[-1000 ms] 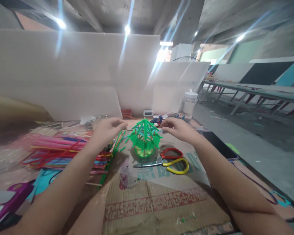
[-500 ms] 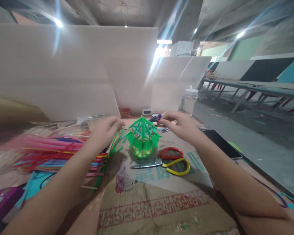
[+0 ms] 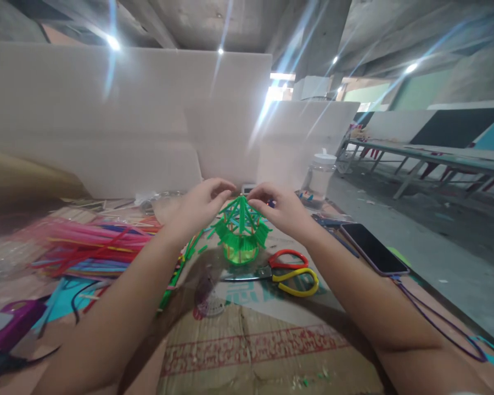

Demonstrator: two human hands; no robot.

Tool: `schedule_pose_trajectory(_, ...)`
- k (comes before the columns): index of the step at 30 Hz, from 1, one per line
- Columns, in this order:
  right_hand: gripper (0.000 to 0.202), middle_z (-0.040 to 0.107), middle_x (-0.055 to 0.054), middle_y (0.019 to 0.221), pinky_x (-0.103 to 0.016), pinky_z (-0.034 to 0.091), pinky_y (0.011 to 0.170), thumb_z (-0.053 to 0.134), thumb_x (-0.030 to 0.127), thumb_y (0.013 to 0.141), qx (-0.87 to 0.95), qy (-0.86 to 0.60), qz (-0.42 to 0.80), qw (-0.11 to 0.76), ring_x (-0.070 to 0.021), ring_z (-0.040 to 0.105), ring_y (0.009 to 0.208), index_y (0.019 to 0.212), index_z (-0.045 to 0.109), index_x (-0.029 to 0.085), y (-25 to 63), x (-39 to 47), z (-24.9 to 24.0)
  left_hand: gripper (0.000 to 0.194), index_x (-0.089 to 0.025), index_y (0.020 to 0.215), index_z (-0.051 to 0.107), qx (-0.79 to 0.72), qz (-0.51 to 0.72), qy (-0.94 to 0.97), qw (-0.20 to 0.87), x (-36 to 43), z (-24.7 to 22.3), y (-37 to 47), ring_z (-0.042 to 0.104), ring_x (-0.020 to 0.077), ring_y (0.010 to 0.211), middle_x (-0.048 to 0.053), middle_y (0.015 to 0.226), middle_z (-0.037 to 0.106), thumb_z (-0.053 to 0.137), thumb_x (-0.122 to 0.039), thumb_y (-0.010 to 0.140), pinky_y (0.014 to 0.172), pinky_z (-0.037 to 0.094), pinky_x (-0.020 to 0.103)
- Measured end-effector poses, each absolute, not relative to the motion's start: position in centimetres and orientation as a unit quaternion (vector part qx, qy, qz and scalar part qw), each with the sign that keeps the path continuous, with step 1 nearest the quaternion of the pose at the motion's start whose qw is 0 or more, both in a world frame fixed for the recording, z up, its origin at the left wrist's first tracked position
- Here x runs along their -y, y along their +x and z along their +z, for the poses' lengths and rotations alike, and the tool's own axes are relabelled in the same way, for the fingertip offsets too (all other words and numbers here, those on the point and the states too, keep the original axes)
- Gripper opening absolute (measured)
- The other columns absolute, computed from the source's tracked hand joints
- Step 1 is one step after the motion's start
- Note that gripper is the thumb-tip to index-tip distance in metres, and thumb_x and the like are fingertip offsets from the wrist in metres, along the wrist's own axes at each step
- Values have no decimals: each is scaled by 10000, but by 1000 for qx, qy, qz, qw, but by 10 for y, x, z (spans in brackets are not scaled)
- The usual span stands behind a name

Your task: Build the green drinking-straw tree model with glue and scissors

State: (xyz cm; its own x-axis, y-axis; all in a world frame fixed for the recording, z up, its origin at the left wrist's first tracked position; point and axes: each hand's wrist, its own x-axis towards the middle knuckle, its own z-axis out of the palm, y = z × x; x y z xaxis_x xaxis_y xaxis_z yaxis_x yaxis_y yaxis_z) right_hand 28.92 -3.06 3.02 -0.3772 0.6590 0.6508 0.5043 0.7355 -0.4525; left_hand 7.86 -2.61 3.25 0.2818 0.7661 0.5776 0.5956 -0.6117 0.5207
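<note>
A small green pavilion model (image 3: pixel 241 236) with a pointed roof of green strips stands upright on the cardboard (image 3: pixel 214 351). Behind its left side is my left hand (image 3: pixel 208 203), thumb and curved fingers apart with nothing visible between them. My right hand (image 3: pixel 280 208) curves around the other side, its fingertips beside the roof peak; whether they touch the roof I cannot tell. In front of the model lie scissors (image 3: pixel 294 281) with one red and one yellow handle. A clear round protractor (image 3: pixel 209 302) rests left of the blades.
Bundled coloured strips (image 3: pixel 102 247) cover the left side, with a purple tool (image 3: pixel 14 326) nearer me. A phone (image 3: pixel 372 247) with a cable lies at right. Behind stand a lidded clear jar (image 3: pixel 319 175) and white boards (image 3: pixel 127 109). A long table (image 3: pixel 432 153) is farther off.
Both hands have come inward from either side to the model's roof. My right hand has left the dark blue tool behind the model. The view has shifted slightly.
</note>
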Motion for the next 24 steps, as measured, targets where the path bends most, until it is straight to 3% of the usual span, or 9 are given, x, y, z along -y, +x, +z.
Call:
schedule_pose_trajectory(5,150,707,-82,976,-355,490,891,586,225,922,833,-293,27,469,-186,641,946,951,725,177,297,28,12,359,-170,851,685,-460,425,777,67,19,16,76,639,226,873,51,874,705,501,-468,929,790,466,340)
schedule_pose_trajectory(10,258,688,-89,1178,-401,478,985,532,237,962,838,-306,25,451,-204,614,1117,1182,663,202,302,31,1,340,-195,1166,653,-415,420,792,153,21,6,77,637,226,1072,66,1167,697,527,-406,933,941,481,367)
schedule_pose_trajectory(13,323,653,-76,1278,-414,444,1046,488,232,986,856,-293,7,426,-192,569,1204,1291,592,215,305,35,-2,348,-183,1208,642,-396,420,804,142,22,4,82,633,226,1104,73,1216,686,527,-364,935,984,475,381)
schedule_pose_trajectory(24,353,598,-117,1332,-412,437,1044,435,214,1004,876,-297,-46,376,-191,520,1247,1327,567,158,300,43,-5,285,-181,1138,681,-378,437,808,116,19,3,85,651,195,1052,52,1120,719,562,-330,927,974,482,335)
